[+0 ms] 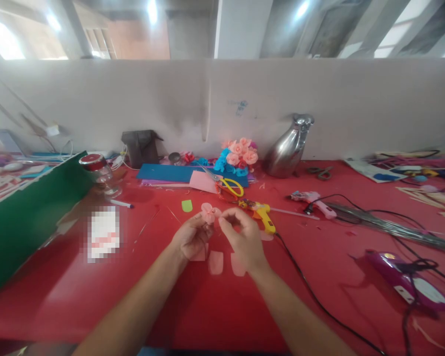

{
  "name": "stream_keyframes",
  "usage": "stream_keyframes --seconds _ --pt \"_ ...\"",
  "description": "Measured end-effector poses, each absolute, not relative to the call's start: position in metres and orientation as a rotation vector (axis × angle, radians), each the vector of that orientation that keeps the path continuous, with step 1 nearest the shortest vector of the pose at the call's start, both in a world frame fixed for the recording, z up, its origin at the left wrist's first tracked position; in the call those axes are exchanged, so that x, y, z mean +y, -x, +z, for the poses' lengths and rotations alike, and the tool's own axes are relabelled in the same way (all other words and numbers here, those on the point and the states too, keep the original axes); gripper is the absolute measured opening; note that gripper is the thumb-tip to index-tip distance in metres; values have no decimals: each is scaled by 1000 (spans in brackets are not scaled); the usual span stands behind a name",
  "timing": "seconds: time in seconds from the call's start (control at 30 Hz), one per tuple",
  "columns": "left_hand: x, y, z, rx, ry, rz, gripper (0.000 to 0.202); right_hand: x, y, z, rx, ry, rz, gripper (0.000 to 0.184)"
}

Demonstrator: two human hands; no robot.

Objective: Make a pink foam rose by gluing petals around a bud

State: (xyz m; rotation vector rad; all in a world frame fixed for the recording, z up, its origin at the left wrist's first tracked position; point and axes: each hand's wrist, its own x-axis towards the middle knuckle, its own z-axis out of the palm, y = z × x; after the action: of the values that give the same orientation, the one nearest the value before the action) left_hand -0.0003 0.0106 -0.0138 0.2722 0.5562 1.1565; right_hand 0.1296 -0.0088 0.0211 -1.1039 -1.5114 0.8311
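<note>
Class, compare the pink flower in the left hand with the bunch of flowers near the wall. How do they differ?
The flower is a single bloom; the bunch has many and is bigger overall. The flower looks pink, while the bunch mixes pink with blue. The left hand holds the flower; the bunch sits unheld near the wall. Both have pink petals.

My hands [244, 240] and forearms [133, 291] are bare to the lower edge of view, each forearm smooth in outline and tapering gradually toward its wrist [260, 273].
</note>
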Motion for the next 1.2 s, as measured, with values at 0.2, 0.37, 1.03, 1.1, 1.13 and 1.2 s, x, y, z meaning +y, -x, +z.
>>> stream_keyframes --seconds 0.2,0.37,1.03,1.1,1.13,1.2 --pt "11 0 -16 579 -309 1188 15 -8 -131 18 -1650 1126 562 7" --pt "10 0 -14 626 -330 1167 14 -5 -136 21 -1681 1121 445 6" --pt "8 4 -20 843 -744 1167 20 -2 -140 30 -1886 1238 397 13" --pt "8 5 -20 838 -789 1130 20 0 -142 31 -1842 1285 582 15" --pt "9 5 -21 828 -802 1113 20 1 -144 32 -1817 1300 695 16" --pt "8 6 -21 800 -808 1084 21 4 -149 32 -1759 1306 924 17"
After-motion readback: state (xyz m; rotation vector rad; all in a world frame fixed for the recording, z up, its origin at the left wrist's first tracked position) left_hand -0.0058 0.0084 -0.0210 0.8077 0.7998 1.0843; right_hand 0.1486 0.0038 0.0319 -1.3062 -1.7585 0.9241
